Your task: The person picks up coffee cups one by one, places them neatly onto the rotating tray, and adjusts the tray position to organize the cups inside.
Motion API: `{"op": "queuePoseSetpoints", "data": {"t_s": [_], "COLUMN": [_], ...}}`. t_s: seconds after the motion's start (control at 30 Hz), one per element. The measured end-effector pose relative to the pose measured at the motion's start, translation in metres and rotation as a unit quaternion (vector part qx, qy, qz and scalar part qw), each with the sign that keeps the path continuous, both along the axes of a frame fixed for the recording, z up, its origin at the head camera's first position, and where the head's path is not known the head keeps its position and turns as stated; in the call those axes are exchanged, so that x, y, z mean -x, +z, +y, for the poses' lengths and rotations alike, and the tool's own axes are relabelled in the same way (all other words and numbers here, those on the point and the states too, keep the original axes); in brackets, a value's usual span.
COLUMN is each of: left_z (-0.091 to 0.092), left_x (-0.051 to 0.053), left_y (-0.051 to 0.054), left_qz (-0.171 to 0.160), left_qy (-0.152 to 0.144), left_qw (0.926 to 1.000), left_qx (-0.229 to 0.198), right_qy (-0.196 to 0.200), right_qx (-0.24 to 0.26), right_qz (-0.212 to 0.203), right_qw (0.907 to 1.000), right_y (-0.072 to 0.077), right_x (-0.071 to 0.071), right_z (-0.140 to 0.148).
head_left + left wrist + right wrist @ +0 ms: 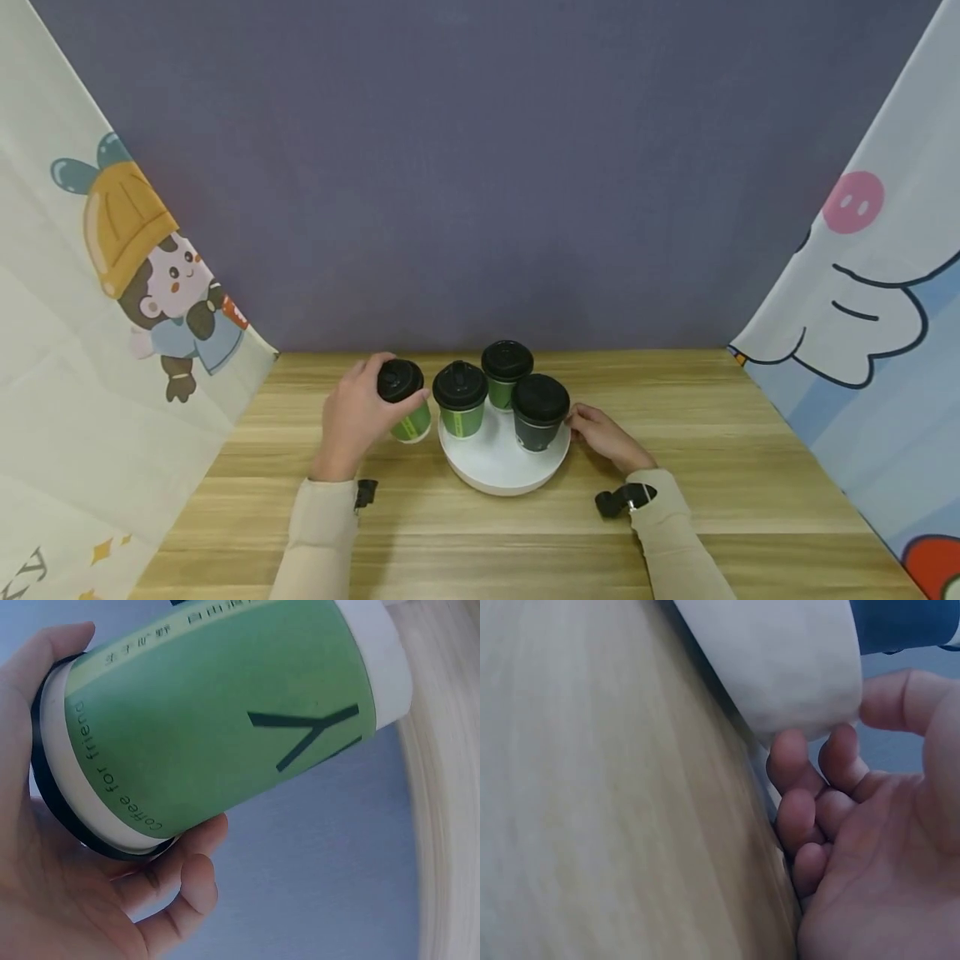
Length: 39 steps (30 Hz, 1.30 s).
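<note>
My left hand (358,410) grips a green paper coffee cup (412,423) by its black lid, with thumb and fingers around the lid's edge. That cup (225,705) is just left of a round white tray (491,471); I cannot tell whether its base touches the table. On the tray stand two more green cups, one at the left (461,421) and one at the back (500,393), plus a dark grey cup (536,433) at the right, all black-lidded. At the tray's right edge my right hand (607,437) pinches the rim, fingers curled (791,754).
A wood-grain table (480,550) lies under everything. Behind it rises a grey-blue panel (480,167). Printed cloths hang on the left (60,350) and right (922,433) sides. Each wrist wears a small black camera, such as the right one (626,500).
</note>
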<state>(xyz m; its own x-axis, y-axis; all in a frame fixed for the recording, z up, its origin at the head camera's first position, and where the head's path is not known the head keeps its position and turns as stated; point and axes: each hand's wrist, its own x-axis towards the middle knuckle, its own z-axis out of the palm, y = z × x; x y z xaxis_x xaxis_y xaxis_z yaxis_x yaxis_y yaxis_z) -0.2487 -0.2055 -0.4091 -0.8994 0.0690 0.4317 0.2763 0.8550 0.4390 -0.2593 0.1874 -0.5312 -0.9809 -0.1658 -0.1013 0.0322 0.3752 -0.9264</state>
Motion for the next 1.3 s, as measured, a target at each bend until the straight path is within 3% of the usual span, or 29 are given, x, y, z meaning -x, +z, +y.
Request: {"op": "queuePoseSetpoints", "data": {"t_s": [0.33, 0.7, 1.0, 1.3], "left_z": [0.003, 0.017, 0.034, 0.043], "left_x": [-0.004, -0.007, -0.011, -0.016], "left_y": [0.004, 0.001, 0.0, -0.002], "left_qz": [-0.003, -0.005, -0.007, -0.012], "left_qy": [-0.012, -0.062, -0.102, -0.127], "left_qw": [0.9998, 0.998, 0.9945, 0.9915], "left_qx": [0.013, 0.01, 0.019, 0.024], "right_qy": [0.01, 0.033, -0.018, -0.025], "right_qx": [-0.003, 0.004, -0.02, -0.037], "right_qz": [-0.007, -0.004, 0.01, 0.02], "right_qw": [0.9999, 0.9994, 0.9996, 0.9988], "right_y": [-0.001, -0.001, -0.003, -0.006], "right_x": [0.001, 0.003, 0.004, 0.006], "right_z": [0.002, 0.008, 0.005, 0.004]}}
